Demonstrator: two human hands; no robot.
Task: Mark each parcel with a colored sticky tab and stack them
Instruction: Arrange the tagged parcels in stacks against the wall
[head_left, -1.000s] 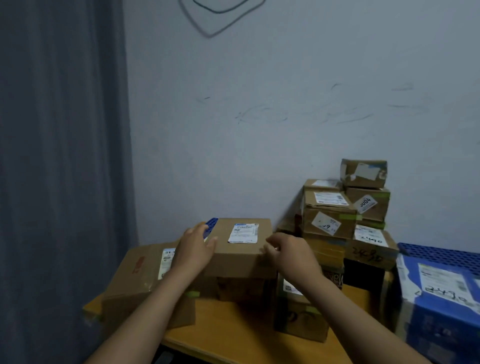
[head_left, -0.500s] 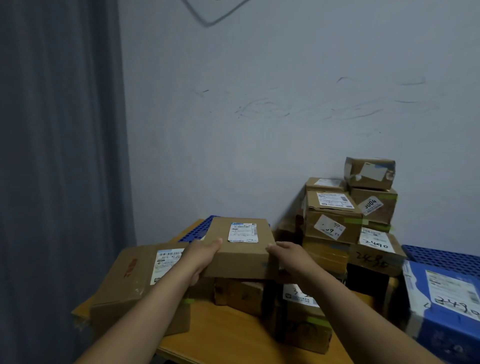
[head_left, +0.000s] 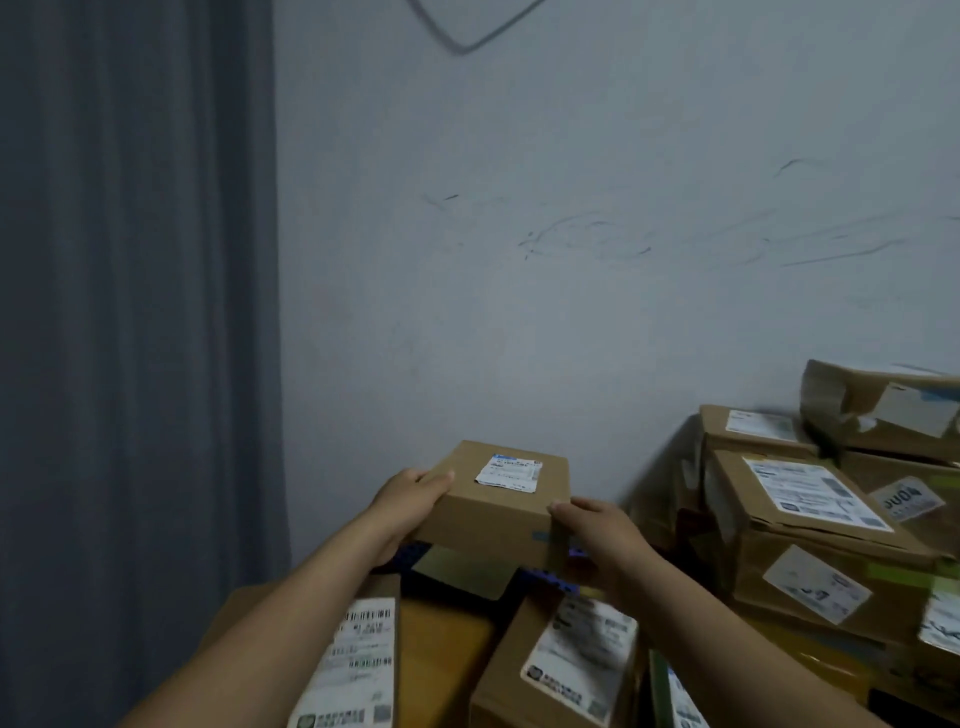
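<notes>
A small brown cardboard parcel with a white shipping label on top is held up in the air in front of the wall. My left hand grips its left side and my right hand grips its right front corner. A strip of dark tape runs down its front face by my right thumb. Below it lie other parcels: one with a long barcode label under my left forearm, and one with a white label under my right wrist. No sticky tab is visible.
A stack of labelled cardboard parcels rises at the right against the wall. A grey curtain hangs at the left. A wooden table top shows between the lower parcels, with a blue crate edge behind.
Both hands have lifted the small parcel up off the boxes below it. The view has moved closer and turned left, so the right stack now sits at the frame's edge.
</notes>
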